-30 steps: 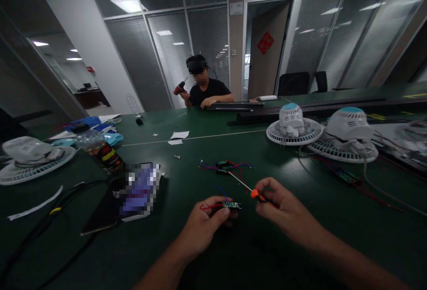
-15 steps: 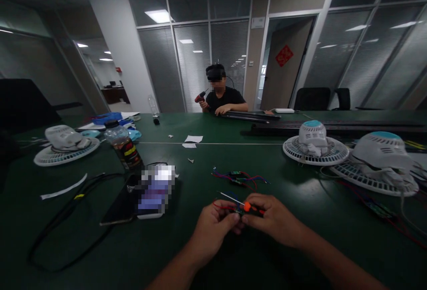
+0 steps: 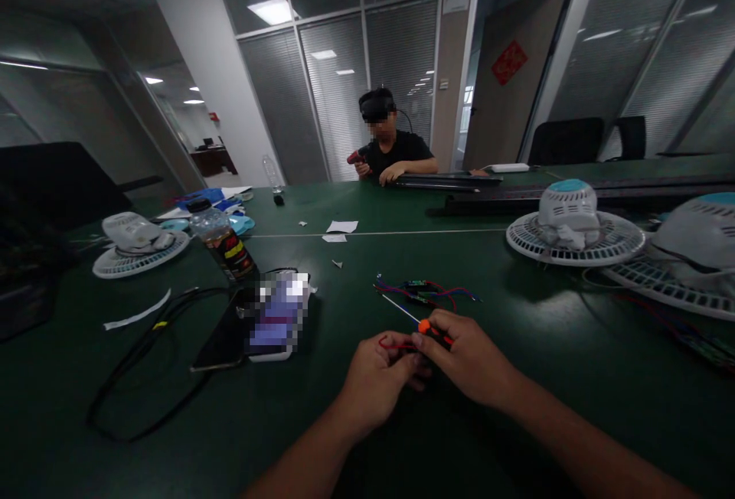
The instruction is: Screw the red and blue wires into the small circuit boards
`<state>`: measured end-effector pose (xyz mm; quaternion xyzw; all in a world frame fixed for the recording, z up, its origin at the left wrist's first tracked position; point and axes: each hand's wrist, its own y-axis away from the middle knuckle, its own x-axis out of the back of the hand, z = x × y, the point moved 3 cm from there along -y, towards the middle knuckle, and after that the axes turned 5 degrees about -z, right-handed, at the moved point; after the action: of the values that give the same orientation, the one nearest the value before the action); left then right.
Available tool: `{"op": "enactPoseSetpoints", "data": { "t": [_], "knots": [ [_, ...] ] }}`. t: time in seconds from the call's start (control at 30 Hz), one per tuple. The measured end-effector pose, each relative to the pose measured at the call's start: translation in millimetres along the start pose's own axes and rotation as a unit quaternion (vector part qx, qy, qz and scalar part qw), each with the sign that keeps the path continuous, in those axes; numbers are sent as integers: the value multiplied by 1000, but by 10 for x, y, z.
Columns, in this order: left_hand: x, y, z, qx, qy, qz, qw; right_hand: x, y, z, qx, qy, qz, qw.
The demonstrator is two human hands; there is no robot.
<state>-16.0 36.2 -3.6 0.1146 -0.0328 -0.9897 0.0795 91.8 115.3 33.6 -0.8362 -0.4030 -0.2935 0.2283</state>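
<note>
My right hand [image 3: 474,361] is closed round a screwdriver [image 3: 424,327] with an orange and black handle, its thin shaft pointing up and left. Its thumb meets a red wire [image 3: 396,345] at my left fingers. My left hand [image 3: 370,380] is closed, pinching the wired piece that this red wire belongs to; the fingers cover most of it. Both hands touch or nearly touch, just above the green table. Beyond them lie small green circuit boards [image 3: 418,299] with red and blue wires.
White fan-like units [image 3: 568,212] stand at right, another [image 3: 138,242] at left. Nearby at left are a phone [image 3: 221,338], a blurred-out screen device [image 3: 279,315], a black cable [image 3: 100,376] and a bottle [image 3: 227,246]. Across the green table [image 3: 344,453], a person holds a red drill [image 3: 357,156].
My view has shifted, so the table items sit differently in it. My right thumb has moved onto the red wire. The green board between my fingers is now hidden.
</note>
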Motion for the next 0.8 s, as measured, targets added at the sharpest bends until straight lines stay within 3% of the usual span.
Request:
{"op": "enactPoseSetpoints", "data": {
  "t": [0.2, 0.4, 0.67, 0.8],
  "knots": [
    [-42, -14, 3, 14, -51, -9, 999, -25, 41, 14, -17, 9, 14, 1000],
    [-31, 15, 33, -2, -61, -19, 998, -28, 45, 32, -61, -83, 6, 995],
    [-20, 73, 94, -54, -53, 26, 997, -63, 45, -22, -137, -268, 0, 954],
    [-23, 71, 73, -42, 26, 16, 999, -111, 132, 2, -194, -294, 19, 936]
  ]
}}
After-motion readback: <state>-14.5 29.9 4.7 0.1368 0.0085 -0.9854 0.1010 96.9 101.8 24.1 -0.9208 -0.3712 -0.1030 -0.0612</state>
